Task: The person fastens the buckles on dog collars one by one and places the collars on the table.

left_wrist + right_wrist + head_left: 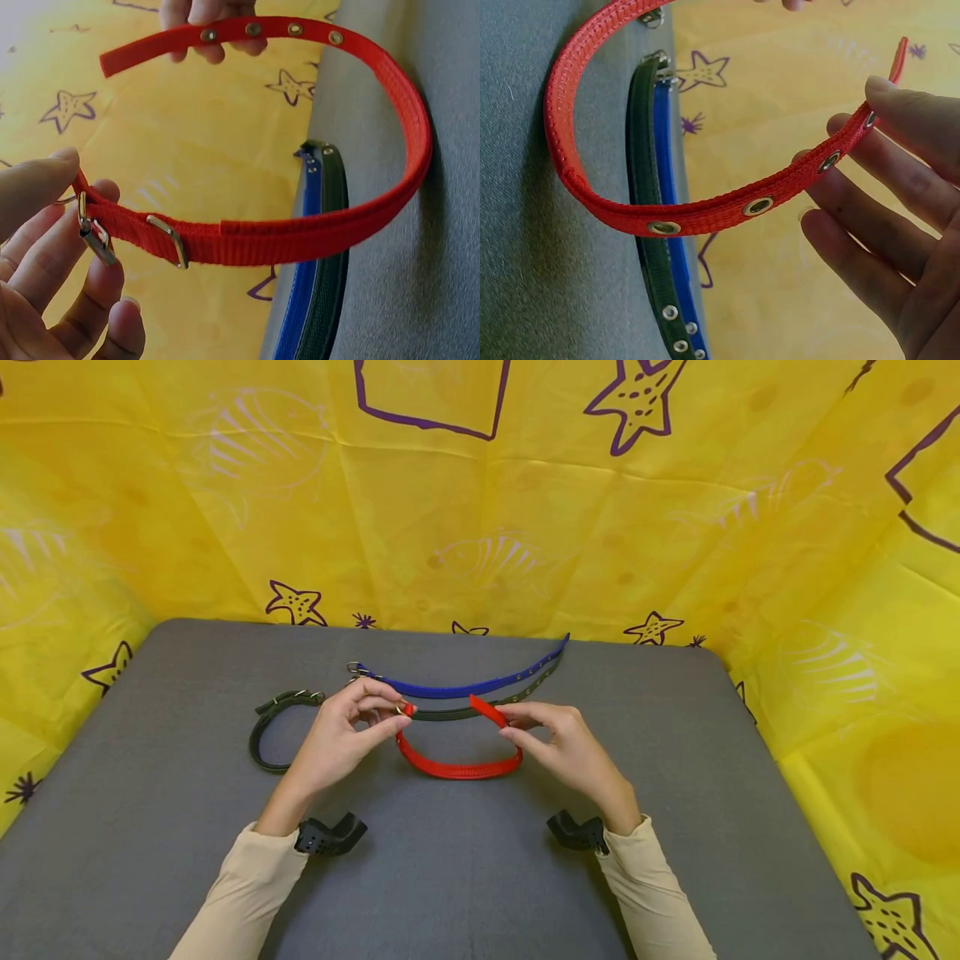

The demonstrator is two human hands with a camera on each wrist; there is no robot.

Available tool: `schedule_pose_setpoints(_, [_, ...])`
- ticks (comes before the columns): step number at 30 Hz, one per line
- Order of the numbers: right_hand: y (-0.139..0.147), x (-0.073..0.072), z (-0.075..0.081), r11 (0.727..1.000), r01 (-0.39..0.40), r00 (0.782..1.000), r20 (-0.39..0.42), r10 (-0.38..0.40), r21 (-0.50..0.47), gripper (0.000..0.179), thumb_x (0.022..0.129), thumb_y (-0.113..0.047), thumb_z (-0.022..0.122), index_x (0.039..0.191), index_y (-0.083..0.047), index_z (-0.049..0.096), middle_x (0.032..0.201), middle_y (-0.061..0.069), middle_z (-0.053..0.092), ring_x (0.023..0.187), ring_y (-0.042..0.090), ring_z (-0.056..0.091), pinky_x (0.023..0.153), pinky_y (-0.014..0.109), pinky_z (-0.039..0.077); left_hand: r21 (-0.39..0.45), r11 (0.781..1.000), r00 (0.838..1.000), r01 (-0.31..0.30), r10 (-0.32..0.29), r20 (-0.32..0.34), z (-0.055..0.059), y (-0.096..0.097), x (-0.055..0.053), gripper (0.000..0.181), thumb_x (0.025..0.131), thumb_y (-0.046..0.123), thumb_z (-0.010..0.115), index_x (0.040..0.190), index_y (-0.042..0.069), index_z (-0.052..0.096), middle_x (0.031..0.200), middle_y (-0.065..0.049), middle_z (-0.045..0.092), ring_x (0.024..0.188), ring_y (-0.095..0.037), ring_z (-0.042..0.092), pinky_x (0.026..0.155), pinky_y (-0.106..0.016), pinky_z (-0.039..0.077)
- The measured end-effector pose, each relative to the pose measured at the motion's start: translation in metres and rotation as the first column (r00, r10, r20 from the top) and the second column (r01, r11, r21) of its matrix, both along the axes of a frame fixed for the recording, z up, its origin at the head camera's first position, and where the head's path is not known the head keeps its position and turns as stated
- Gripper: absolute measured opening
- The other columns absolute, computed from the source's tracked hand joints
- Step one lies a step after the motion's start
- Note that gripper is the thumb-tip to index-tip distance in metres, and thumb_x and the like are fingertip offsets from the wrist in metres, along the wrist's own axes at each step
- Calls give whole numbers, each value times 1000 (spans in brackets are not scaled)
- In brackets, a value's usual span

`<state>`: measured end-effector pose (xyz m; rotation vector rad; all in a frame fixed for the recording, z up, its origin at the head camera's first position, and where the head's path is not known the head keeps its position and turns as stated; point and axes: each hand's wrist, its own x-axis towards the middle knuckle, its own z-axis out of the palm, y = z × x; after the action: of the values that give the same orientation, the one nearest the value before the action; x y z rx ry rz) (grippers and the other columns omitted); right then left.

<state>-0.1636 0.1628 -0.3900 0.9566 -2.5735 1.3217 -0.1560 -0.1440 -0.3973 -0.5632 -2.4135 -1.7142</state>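
Note:
A red collar [459, 770] hangs in an unfastened loop between the two hands, its padded middle lowest. My left hand [354, 720] pinches the buckle end between thumb and fingers; the left wrist view shows the metal buckle [96, 238] and a metal keeper loop [168, 241] on the strap. With thumb and fingertips, my right hand [558, 739] pinches the other end, near its free tip [483, 706]. Several metal eyelets [758, 206] run along that end in the right wrist view. The two ends are apart.
Behind the red collar, a blue collar [457, 691] and a dark green collar [450, 715] lie stretched out side by side on the grey table [450, 877]. Left of them, another dark green collar [258, 745] lies curled in a loop. Yellow patterned cloth [420, 502] surrounds the table.

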Motion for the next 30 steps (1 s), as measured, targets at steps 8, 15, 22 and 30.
schedule_pose_setpoints(8, [-8,1,-4,998,-53,997,-59,55,38,27,90,-10,72,117,-9,72,106,4,75,85,9,68,72,27,55,-11,1000,1000,3,-3,5,1,5,4,24,86,8,77,108,9,68,96,1,75,83,-8,61,74,-20,50])
schedule_pose_setpoints(15, [-14,2,-5,996,-80,993,-86,83,44,27,90,-11,73,116,-8,72,103,3,76,82,8,66,69,23,53,-59,998,999,30,-27,47,6,10,8,22,86,14,78,106,16,70,99,3,72,83,-10,61,75,-21,50])
schedule_pose_setpoints(22, [-18,2,-7,994,-96,986,-131,101,51,27,89,-10,74,115,-8,73,103,3,75,85,9,66,70,26,54,-108,992,997,67,-65,29,8,14,11,26,84,13,80,108,20,71,102,4,72,83,-9,60,75,-22,49])
schedule_pose_setpoints(30, [-21,6,-6,993,-96,984,-147,105,64,26,89,-12,74,115,-8,73,103,3,76,83,9,67,68,21,53,-148,985,996,90,-92,-9,7,17,14,27,83,15,81,108,21,72,100,7,72,81,-7,61,75,-31,49])
